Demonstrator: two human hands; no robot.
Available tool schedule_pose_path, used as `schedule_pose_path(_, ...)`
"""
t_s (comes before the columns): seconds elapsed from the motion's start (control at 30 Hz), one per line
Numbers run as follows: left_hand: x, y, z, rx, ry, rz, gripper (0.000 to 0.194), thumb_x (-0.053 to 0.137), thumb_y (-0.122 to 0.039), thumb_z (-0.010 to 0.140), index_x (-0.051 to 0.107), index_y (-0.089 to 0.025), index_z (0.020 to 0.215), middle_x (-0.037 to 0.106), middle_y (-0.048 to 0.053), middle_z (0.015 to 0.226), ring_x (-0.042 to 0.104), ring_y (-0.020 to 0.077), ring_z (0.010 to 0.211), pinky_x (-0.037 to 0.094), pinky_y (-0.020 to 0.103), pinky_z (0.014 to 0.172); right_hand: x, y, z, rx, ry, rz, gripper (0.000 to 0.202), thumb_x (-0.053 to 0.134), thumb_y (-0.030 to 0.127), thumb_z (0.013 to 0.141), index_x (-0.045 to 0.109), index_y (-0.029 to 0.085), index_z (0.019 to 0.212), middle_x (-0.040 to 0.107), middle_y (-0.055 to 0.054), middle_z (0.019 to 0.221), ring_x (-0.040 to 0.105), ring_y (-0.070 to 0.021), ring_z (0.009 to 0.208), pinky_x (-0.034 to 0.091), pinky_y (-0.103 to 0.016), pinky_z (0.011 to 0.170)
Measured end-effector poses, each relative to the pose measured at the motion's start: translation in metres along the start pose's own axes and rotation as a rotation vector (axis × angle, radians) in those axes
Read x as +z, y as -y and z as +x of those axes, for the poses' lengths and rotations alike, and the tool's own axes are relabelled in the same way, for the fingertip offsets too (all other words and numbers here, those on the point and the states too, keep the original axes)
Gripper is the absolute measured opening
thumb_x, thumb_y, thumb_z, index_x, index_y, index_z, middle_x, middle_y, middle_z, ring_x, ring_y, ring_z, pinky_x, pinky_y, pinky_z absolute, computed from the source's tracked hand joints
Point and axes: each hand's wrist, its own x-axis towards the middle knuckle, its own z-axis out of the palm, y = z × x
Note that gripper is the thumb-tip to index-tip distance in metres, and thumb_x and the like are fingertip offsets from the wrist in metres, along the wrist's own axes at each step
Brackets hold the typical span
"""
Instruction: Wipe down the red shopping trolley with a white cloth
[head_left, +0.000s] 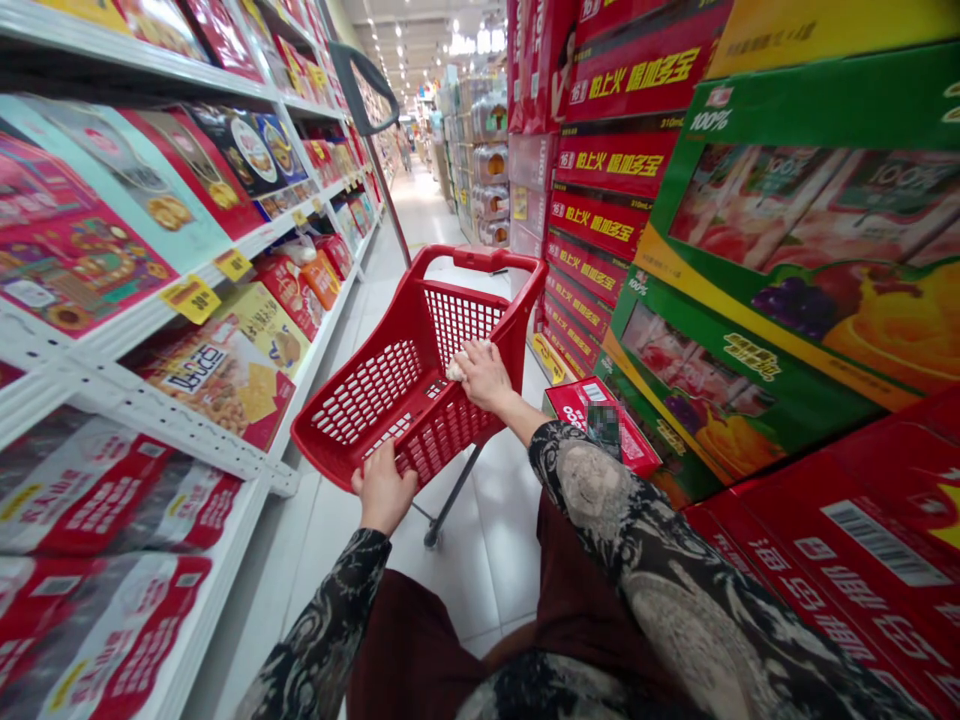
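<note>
A red plastic shopping basket cart (pixel 457 430) with perforated walls stands tilted in front of me, and no goods show inside it. My left hand (pixel 385 487) grips the near rim at its lower left corner, fingers hooked over the edge. Higher up on the near side, my right hand (pixel 484 378) is closed around a crumpled white cloth (pixel 457 368), perhaps a tissue, and lies against the basket's rim and wall. Part of the cloth is hidden under the fingers. A grey metal leg with a wheel (pixel 430 538) shows below the basket.
White shelves (pixel 247 455) with boxed and bagged snacks line the left. Red drink cartons (pixel 600 225) and green juice boxes (pixel 742 340) are stacked on the right. A grey loop handle (pixel 365 88) on a pole rises beyond the basket. The tiled aisle (pixel 416 210) runs ahead.
</note>
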Motion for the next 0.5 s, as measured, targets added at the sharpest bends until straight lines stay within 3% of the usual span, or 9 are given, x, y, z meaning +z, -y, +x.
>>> schedule_pose_path(0.1,0.002,-0.003,-0.001,-0.008,-0.012,0.013,0.053,0.046,-0.019,0.068,0.04,-0.017,0.121,0.053,0.013,0.122,0.045,0.027,0.113,0.026,0.051,0.096,0.013,0.023,-0.01,-0.025,-0.018,0.03,0.037,0.049,0.018,0.079,0.051,0.014,0.116,0.041,-0.013,0.133,0.023,-0.0267,0.128,0.012,-0.049,0.106)
schedule_pose_path(0.2,0.002,-0.005,0.0,0.001,-0.019,0.023,0.054,0.046,-0.019,0.069,0.04,-0.017,0.122,0.052,0.013,0.123,0.045,0.0271,0.114,0.026,0.05,0.097,0.031,0.053,-0.026,-0.164,-0.01,0.069,0.035,0.047,0.019,0.082,0.05,0.017,0.118,0.042,-0.01,0.133,0.025,-0.0249,0.128,0.013,-0.048,0.107)
schedule_pose_path(0.3,-0.002,0.003,0.001,0.046,-0.007,0.01,0.055,0.045,-0.02,0.068,0.039,-0.016,0.123,0.052,0.012,0.123,0.045,0.0258,0.115,0.029,0.047,0.098,0.037,0.062,-0.032,-0.28,0.022,0.043,0.032,0.042,0.021,0.087,0.051,0.021,0.118,0.043,-0.007,0.133,0.027,-0.0237,0.127,0.013,-0.048,0.107)
schedule_pose_path(0.37,-0.005,0.013,0.002,0.076,-0.005,-0.005,0.056,0.046,-0.021,0.068,0.039,-0.016,0.123,0.051,0.012,0.125,0.045,0.0252,0.116,0.033,0.043,0.097,0.031,0.052,-0.028,-0.232,0.035,0.022,0.032,0.043,0.02,0.086,0.052,0.022,0.117,0.041,-0.007,0.134,0.024,-0.0248,0.129,0.012,-0.051,0.106)
schedule_pose_path(0.5,-0.006,0.035,-0.002,0.049,-0.032,0.049,0.056,0.047,-0.022,0.068,0.039,-0.012,0.123,0.047,0.015,0.127,0.039,0.0291,0.121,0.033,0.046,0.097,0.016,0.024,-0.014,0.061,-0.021,0.088,0.037,0.046,0.015,0.083,0.052,0.021,0.119,0.035,-0.011,0.138,0.019,-0.0258,0.131,0.016,-0.053,0.105)
